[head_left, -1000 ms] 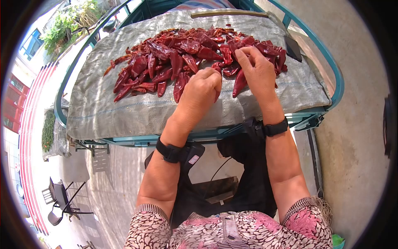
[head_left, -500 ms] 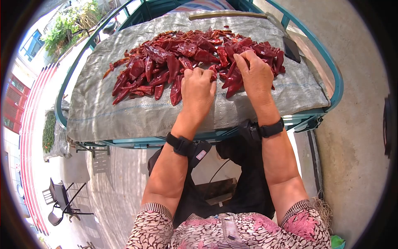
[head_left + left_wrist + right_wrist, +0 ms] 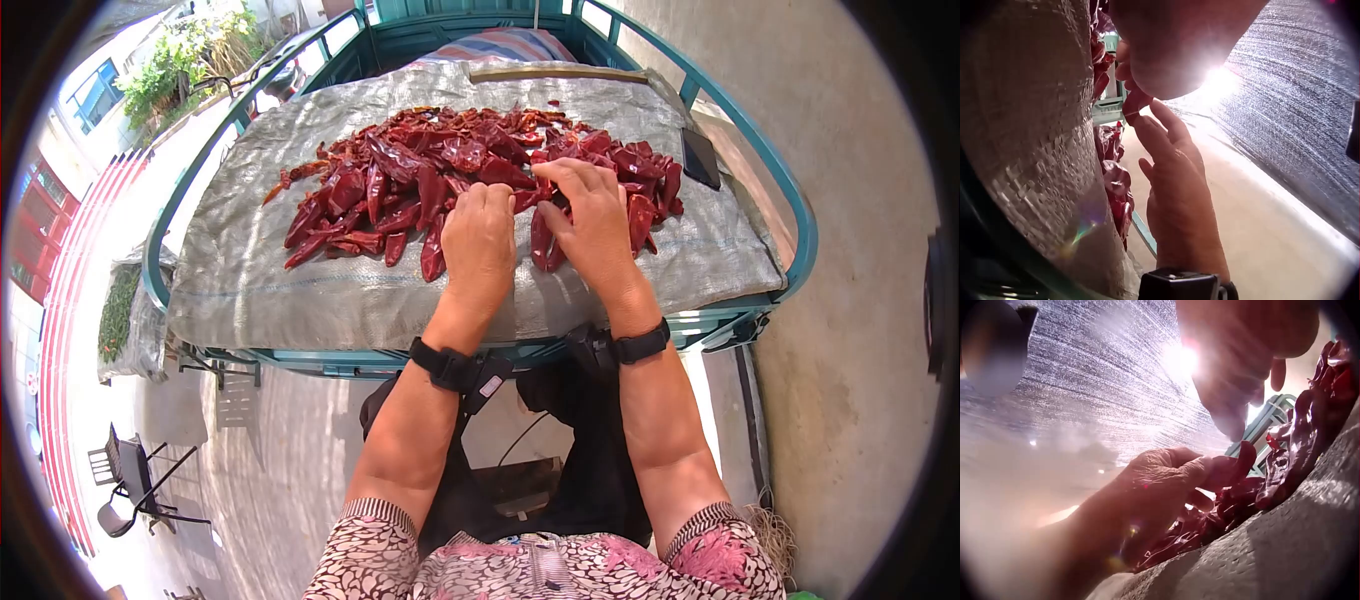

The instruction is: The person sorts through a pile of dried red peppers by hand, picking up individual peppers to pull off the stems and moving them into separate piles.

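Observation:
A broad pile of dried red chili peppers (image 3: 400, 190) lies on a grey woven sheet (image 3: 330, 310). My left hand (image 3: 480, 243), at the pile's near edge, pinches a red chili pepper (image 3: 1243, 464) between thumb and fingers, as the right wrist view shows. In the left wrist view part of that pepper shows below the blurred palm. To its right, my right hand (image 3: 597, 225) hovers over nearer peppers, thumb and fingers spread apart. Its fingertips reach close to the pepper in the left hand.
The sheet covers the rear of a teal cart with side rails (image 3: 790, 190). A dark phone (image 3: 700, 158) lies at the right, a wooden strip (image 3: 560, 73) along the back. A black chair (image 3: 135, 480) stands on the floor at left.
The head view has tipped up, so the pile sits lower in it. My right hand has come left towards the left hand, and its thumb and fingers have parted.

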A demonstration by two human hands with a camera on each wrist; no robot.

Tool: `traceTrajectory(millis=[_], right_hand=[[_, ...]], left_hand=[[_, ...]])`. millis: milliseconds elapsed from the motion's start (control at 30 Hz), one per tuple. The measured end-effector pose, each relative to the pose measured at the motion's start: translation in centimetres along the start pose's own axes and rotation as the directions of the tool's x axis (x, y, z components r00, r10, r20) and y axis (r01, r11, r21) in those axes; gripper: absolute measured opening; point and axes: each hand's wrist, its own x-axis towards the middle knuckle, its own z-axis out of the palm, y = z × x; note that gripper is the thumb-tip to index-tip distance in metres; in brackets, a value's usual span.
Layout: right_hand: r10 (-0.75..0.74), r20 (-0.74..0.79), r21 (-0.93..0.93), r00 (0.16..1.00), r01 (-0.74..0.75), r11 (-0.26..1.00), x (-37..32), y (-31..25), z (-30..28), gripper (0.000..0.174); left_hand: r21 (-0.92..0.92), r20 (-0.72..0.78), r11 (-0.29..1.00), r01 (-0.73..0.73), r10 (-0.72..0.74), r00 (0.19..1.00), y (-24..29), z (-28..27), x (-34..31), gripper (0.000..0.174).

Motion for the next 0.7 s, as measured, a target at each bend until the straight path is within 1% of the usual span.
traceTrajectory(millis=[33, 100, 167, 233, 267, 333, 433, 467, 567, 600, 700], right_hand=[[-0.029, 0.026, 0.034, 0.999, 0.028, 0.999, 0.0, 0.0, 0.1, 0.028], [-0.088, 0.083, 0.104, 0.993, 0.080, 0.991, -0.2, 0.1, 0.5, 0.028], [-0.033, 0.129, 0.102, 0.991, 0.020, 0.995, -0.4, -0.1, 0.8, 0.027], [0.028, 0.195, 0.110, 0.980, -0.051, 0.993, -0.3, -0.9, 0.8, 0.026], [0.091, 0.155, 0.086, 0.984, -0.105, 0.991, -0.3, -1.2, 1.0, 0.025], [0.208, 0.071, 0.042, 0.976, -0.211, 0.977, -0.1, -1.7, 1.6, 0.024], [0.209, 0.072, -0.135, 0.975, -0.198, 0.971, -0.2, -1.8, 1.7, 0.025], [0.205, 0.108, -0.191, 0.973, -0.182, 0.965, -0.1, -2.1, 1.7, 0.024], [0.132, 0.078, -0.152, 0.988, -0.119, 0.981, 0.4, -2.1, 2.0, 0.023], [0.100, 0.049, -0.195, 0.994, -0.089, 0.977, 0.7, -2.1, 2.4, 0.023], [-0.016, 0.048, -0.250, 0.999, 0.027, 0.968, 1.1, -0.9, 4.5, 0.031]], left_hand=[[-0.092, -0.016, 0.995, -0.024, 0.023, 1.000, 0.1, -0.5, -0.1, 0.009], [-0.161, -0.031, 0.987, 0.011, -0.016, 0.999, -0.1, -0.8, -0.2, 0.011], [-0.239, -0.018, 0.968, 0.075, -0.082, 0.996, -0.8, -0.7, -0.6, 0.012], [-0.255, -0.026, 0.949, 0.184, -0.197, 0.980, -1.0, -1.0, -0.7, 0.014], [-0.265, -0.031, 0.934, 0.239, -0.256, 0.966, -1.1, -1.1, -0.7, 0.015], [-0.208, -0.085, 0.941, 0.266, -0.288, 0.954, -1.0, -1.8, -0.5, 0.015], [-0.162, -0.135, 0.937, 0.308, -0.330, 0.934, -1.5, -2.5, -0.5, 0.019], [-0.151, -0.146, 0.934, 0.323, -0.344, 0.927, -1.9, -2.9, -0.5, 0.020], [0.063, -0.139, 0.946, 0.318, -0.307, 0.941, -3.6, -3.5, -0.9, 0.024], [0.111, -0.083, 0.934, 0.340, -0.332, 0.940, -3.8, -4.1, -1.0, 0.033], [0.189, 0.034, 0.935, 0.301, -0.312, 0.949, -3.4, -5.5, -1.5, 0.045]])
